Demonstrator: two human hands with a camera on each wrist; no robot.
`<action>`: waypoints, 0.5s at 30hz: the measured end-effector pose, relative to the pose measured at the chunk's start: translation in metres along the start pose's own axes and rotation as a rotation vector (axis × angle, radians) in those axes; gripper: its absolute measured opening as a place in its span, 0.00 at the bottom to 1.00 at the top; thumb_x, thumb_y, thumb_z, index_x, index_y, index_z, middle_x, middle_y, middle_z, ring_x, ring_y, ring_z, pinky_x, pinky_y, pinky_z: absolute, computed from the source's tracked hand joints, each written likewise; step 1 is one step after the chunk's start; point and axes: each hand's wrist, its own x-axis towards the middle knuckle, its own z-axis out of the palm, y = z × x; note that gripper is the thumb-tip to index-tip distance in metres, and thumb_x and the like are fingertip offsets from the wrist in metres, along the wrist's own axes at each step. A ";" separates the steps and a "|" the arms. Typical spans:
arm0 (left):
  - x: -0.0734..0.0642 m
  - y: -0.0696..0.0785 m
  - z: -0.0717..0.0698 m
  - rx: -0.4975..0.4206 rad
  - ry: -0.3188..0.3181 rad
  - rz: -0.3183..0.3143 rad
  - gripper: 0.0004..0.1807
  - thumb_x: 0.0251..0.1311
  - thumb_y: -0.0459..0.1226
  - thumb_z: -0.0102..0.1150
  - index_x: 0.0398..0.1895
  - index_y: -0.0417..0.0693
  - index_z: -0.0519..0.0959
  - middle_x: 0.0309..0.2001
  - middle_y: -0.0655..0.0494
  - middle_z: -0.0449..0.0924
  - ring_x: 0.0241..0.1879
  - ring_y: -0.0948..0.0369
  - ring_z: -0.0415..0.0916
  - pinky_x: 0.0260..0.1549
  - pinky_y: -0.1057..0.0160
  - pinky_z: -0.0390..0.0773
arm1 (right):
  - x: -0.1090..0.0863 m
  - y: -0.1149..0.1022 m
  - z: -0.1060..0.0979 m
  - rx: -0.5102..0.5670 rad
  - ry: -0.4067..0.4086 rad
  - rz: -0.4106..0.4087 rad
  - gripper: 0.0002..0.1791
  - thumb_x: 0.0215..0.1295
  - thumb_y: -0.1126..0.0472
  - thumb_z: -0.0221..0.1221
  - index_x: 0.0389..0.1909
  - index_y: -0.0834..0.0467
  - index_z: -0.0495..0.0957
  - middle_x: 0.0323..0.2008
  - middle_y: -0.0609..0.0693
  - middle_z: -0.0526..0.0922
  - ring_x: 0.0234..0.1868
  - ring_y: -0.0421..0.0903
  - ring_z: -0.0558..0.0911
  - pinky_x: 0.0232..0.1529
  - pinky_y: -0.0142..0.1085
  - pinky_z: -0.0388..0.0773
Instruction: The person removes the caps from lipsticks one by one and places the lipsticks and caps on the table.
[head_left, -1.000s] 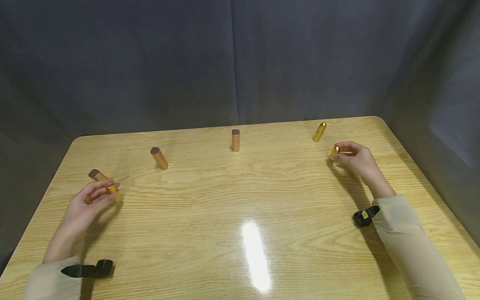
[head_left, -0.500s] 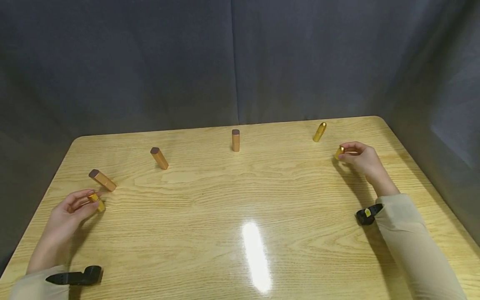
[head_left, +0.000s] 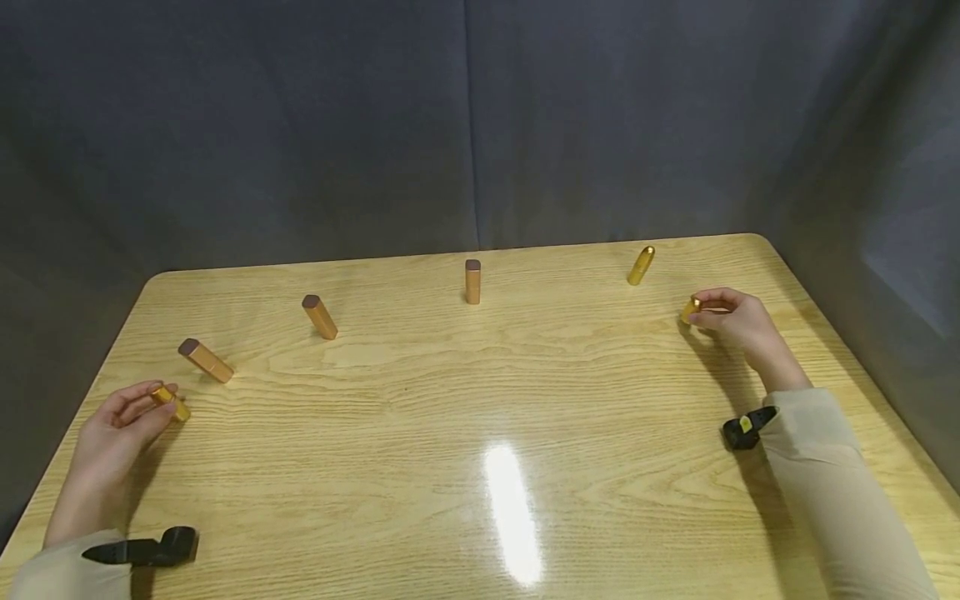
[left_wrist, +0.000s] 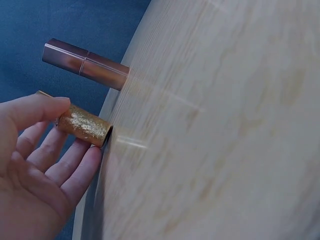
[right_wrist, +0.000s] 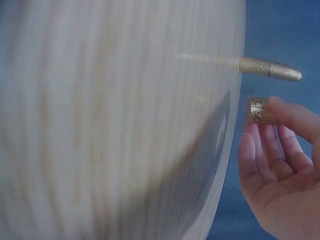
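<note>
At the left side of the table, my left hand (head_left: 120, 433) pinches a gold lipstick tube (left_wrist: 84, 125) between thumb and fingers. Its lower end is right at the tabletop in the left wrist view. On the far right, my right hand (head_left: 742, 325) pinches a second gold tube (right_wrist: 258, 111) with dark lettering, held low over the wood. Fingers cover the upper part of each tube. A bullet-shaped gold lipstick (head_left: 641, 266) stands upright just behind the right hand. Close beyond the left hand stands a copper-coloured, square-sided lipstick (head_left: 206, 360).
Two more copper lipsticks stand farther back, one left of centre (head_left: 319, 317) and another near the back middle (head_left: 472, 282). The wooden table (head_left: 390, 467) has rounded back corners, and a dark curtain (head_left: 300, 133) hangs behind it. A bright light reflection lies at front centre.
My left hand has moved left and slightly nearer with its gold tube, uncovering the leftmost copper lipstick. My right hand has shifted a little to the right with its tube. The standing lipsticks stay put.
</note>
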 end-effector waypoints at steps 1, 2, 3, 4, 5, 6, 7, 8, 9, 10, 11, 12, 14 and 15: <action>0.000 0.001 0.000 -0.003 -0.002 0.006 0.16 0.63 0.31 0.58 0.47 0.61 0.70 0.39 0.83 0.80 0.37 0.83 0.75 0.33 0.84 0.73 | 0.000 0.000 -0.001 -0.004 -0.001 0.004 0.14 0.64 0.63 0.60 0.49 0.59 0.71 0.29 0.22 0.75 0.33 0.21 0.75 0.36 0.19 0.74; 0.000 0.002 0.001 -0.009 -0.004 0.016 0.16 0.63 0.31 0.58 0.47 0.61 0.70 0.39 0.83 0.81 0.37 0.83 0.76 0.33 0.84 0.73 | 0.000 0.001 -0.001 -0.007 -0.002 0.007 0.14 0.64 0.62 0.60 0.49 0.59 0.71 0.29 0.21 0.75 0.33 0.21 0.75 0.35 0.20 0.73; 0.001 0.002 0.002 -0.018 0.000 0.024 0.16 0.63 0.31 0.58 0.47 0.61 0.70 0.39 0.83 0.81 0.37 0.83 0.76 0.33 0.84 0.73 | -0.001 0.001 -0.002 -0.006 -0.004 0.009 0.14 0.64 0.62 0.60 0.49 0.58 0.71 0.29 0.22 0.75 0.33 0.21 0.75 0.35 0.20 0.73; 0.001 0.003 0.002 -0.027 0.005 0.035 0.16 0.63 0.30 0.57 0.46 0.60 0.71 0.38 0.82 0.81 0.37 0.83 0.76 0.33 0.85 0.74 | -0.001 0.001 -0.002 -0.007 -0.002 0.010 0.14 0.64 0.62 0.60 0.48 0.58 0.71 0.29 0.22 0.75 0.33 0.21 0.74 0.35 0.20 0.73; 0.002 0.003 0.003 -0.038 0.009 0.045 0.16 0.62 0.30 0.57 0.46 0.60 0.71 0.38 0.82 0.82 0.37 0.83 0.77 0.33 0.85 0.74 | -0.001 0.001 -0.002 -0.004 -0.002 0.011 0.13 0.64 0.62 0.60 0.48 0.58 0.72 0.29 0.22 0.75 0.33 0.21 0.75 0.35 0.20 0.73; 0.002 0.003 0.003 -0.044 0.014 0.053 0.16 0.62 0.29 0.57 0.46 0.60 0.71 0.38 0.82 0.82 0.36 0.82 0.77 0.33 0.85 0.74 | -0.001 0.001 -0.003 -0.003 -0.001 0.011 0.13 0.64 0.62 0.60 0.47 0.57 0.72 0.29 0.22 0.75 0.33 0.22 0.75 0.35 0.20 0.73; 0.003 0.003 0.004 -0.055 0.018 0.059 0.16 0.62 0.29 0.57 0.46 0.59 0.72 0.38 0.81 0.82 0.36 0.82 0.78 0.33 0.85 0.74 | -0.002 0.001 -0.003 -0.001 0.000 0.013 0.12 0.64 0.62 0.60 0.47 0.57 0.72 0.29 0.22 0.75 0.33 0.22 0.75 0.34 0.20 0.72; 0.003 0.003 0.004 -0.069 0.023 0.063 0.16 0.62 0.28 0.57 0.46 0.59 0.72 0.38 0.80 0.82 0.36 0.81 0.78 0.33 0.84 0.74 | -0.002 0.001 -0.003 -0.001 0.001 0.013 0.12 0.64 0.63 0.60 0.46 0.57 0.72 0.29 0.22 0.75 0.33 0.22 0.75 0.34 0.20 0.72; 0.004 0.003 0.004 -0.080 0.027 0.063 0.16 0.62 0.28 0.57 0.46 0.58 0.72 0.38 0.80 0.82 0.36 0.81 0.78 0.33 0.84 0.74 | -0.002 0.001 -0.004 -0.002 0.003 0.014 0.12 0.64 0.63 0.60 0.46 0.57 0.72 0.28 0.22 0.75 0.32 0.22 0.75 0.34 0.20 0.72; 0.004 0.003 0.004 -0.090 0.029 0.062 0.16 0.61 0.27 0.57 0.46 0.58 0.71 0.38 0.80 0.83 0.36 0.81 0.78 0.33 0.84 0.74 | -0.002 0.001 -0.004 -0.005 0.003 0.016 0.11 0.64 0.63 0.60 0.46 0.56 0.72 0.28 0.22 0.75 0.32 0.22 0.74 0.34 0.20 0.72; 0.004 0.003 0.004 -0.098 0.031 0.061 0.17 0.61 0.27 0.57 0.46 0.58 0.71 0.38 0.79 0.83 0.36 0.81 0.78 0.33 0.84 0.75 | -0.003 0.001 -0.004 -0.009 0.003 0.018 0.12 0.63 0.63 0.61 0.46 0.57 0.72 0.28 0.22 0.75 0.33 0.22 0.74 0.34 0.20 0.72; 0.004 0.003 0.004 -0.104 0.031 0.060 0.17 0.61 0.27 0.57 0.47 0.57 0.71 0.38 0.79 0.83 0.36 0.81 0.79 0.33 0.84 0.75 | -0.003 0.001 -0.004 -0.016 0.003 0.020 0.12 0.63 0.62 0.61 0.46 0.57 0.72 0.28 0.22 0.74 0.33 0.22 0.74 0.35 0.20 0.71; 0.004 0.002 0.003 -0.107 0.035 0.057 0.17 0.62 0.27 0.56 0.47 0.58 0.70 0.38 0.79 0.83 0.36 0.81 0.78 0.33 0.84 0.74 | -0.003 0.001 -0.004 -0.028 0.001 0.027 0.13 0.63 0.61 0.61 0.47 0.58 0.73 0.28 0.21 0.74 0.33 0.22 0.73 0.35 0.21 0.71; 0.004 0.002 0.003 -0.108 0.039 0.057 0.17 0.62 0.27 0.56 0.47 0.58 0.70 0.37 0.80 0.83 0.36 0.81 0.78 0.33 0.84 0.74 | -0.003 0.002 -0.004 -0.031 0.001 0.030 0.13 0.63 0.61 0.61 0.47 0.58 0.72 0.28 0.21 0.74 0.33 0.22 0.73 0.35 0.21 0.70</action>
